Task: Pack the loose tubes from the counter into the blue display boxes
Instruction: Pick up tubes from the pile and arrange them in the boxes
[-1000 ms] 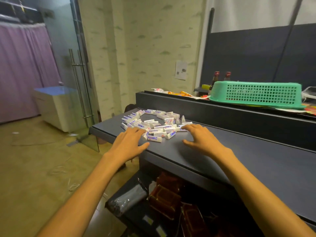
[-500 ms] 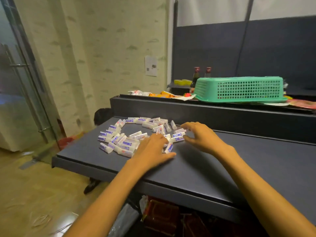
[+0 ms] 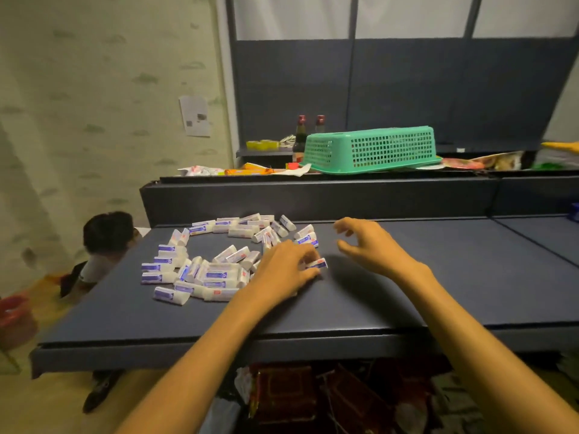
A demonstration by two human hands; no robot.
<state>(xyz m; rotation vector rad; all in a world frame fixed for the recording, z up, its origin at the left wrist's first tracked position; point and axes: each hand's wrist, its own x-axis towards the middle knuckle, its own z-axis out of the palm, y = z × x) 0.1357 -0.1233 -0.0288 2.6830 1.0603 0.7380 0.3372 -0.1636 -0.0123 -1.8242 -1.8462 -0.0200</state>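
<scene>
The loose tubes (image 3: 216,261) lie scattered over the left part of the dark worktop (image 3: 438,283), a white-and-blue heap too tangled to count exactly, several dozen at a glance. The heap stops short of the worktop's left edge and leaves a bare strip along the near edge; to the right the surface runs on bare up to a seam. Behind the tubes a raised ledge (image 3: 313,195) walls off the back.

The left hand (image 3: 282,270) rests on the right fringe of the heap, fingers curled down, pinching one tube (image 3: 318,264) at the fingertips. The right hand (image 3: 369,245) hovers just beside it, above the bare worktop, fingers loosely spread and bent, gripping nothing.

On the ledge sits one green basket (image 3: 369,150), upside down, with two dark bottles (image 3: 300,133) with red caps behind its left end and a litter of wrappers along the ledge. One sheet of paper (image 3: 195,115) is stuck to the wall. At the worktop's left end a second person's dark head (image 3: 108,230) shows below the surface. Beneath the near edge a lower shelf holds reddish boxes (image 3: 282,393), blurred.
</scene>
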